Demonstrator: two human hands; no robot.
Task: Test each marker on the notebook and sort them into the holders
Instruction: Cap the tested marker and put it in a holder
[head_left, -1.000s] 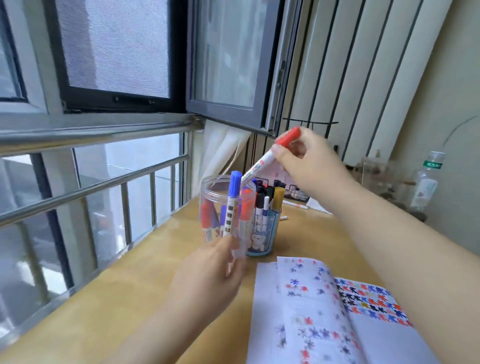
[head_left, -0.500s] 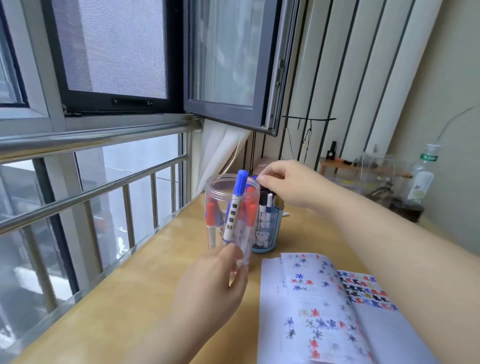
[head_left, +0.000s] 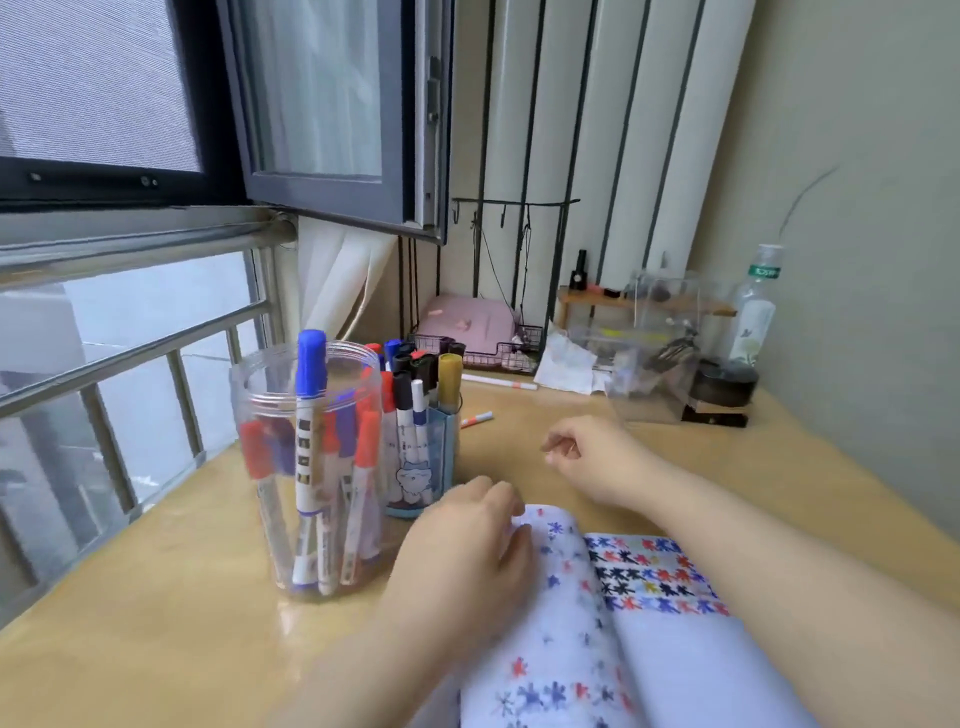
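We see the left hand (head_left: 467, 540) resting its relaxed grip on the open notebook (head_left: 597, 623) page edge, the right hand (head_left: 592, 457) loosely curled, holding nothing. Markers stand in the clear jar (head_left: 311, 467) and blue holder (head_left: 423, 462) on the tabletop (head_left: 156, 623).

Bare counter (head_left: 156, 639) lies open at 7 to 8 o'clock, in front of the clear jar (head_left: 311, 467). A second open stretch runs at 2 o'clock, between the right hand (head_left: 597, 462) and the clear box (head_left: 654, 353). The jar and the blue holder (head_left: 423, 457) stand just beside each other at 10 o'clock. 2 loose markers (head_left: 498, 383) lie behind the holder. The notebook (head_left: 623, 623) fills 5 o'clock. The railing (head_left: 130, 364) closes the 9 o'clock edge.
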